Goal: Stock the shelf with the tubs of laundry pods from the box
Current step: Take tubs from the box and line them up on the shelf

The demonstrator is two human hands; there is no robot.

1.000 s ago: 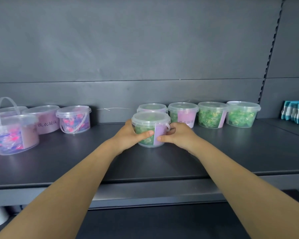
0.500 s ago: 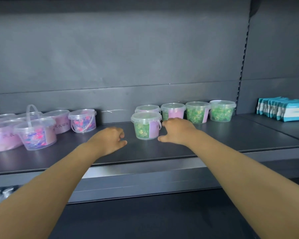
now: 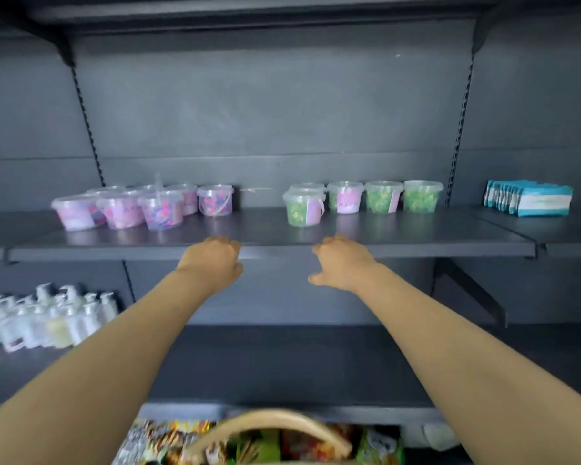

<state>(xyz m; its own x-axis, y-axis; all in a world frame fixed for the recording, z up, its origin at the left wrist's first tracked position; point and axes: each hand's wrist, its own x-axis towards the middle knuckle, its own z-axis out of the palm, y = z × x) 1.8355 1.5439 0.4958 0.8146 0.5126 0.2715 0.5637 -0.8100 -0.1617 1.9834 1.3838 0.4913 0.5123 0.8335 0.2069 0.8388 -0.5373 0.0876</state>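
On the dark shelf (image 3: 269, 239) stand several clear tubs of green pods (image 3: 383, 197) to the right of centre; the front one (image 3: 303, 209) has a pink label and stands alone ahead of the row. Several tubs of pink and blue pods (image 3: 138, 209) sit at the left. My left hand (image 3: 213, 260) and my right hand (image 3: 341, 263) hang in front of the shelf's front edge, fingers loosely curled, holding nothing. Both are well short of the tubs. No box shows plainly.
Teal and white packets (image 3: 529, 198) stand on the neighbouring shelf at the right. White pump bottles (image 3: 44, 320) fill the lower shelf at the left. A curved tan handle (image 3: 269, 427) over colourful packets (image 3: 168, 443) sits at the bottom edge.
Both hands let go of the front green tub and drew back past the shelf edge. The view pulled back and down, so the lower shelf and the tan handle now show.
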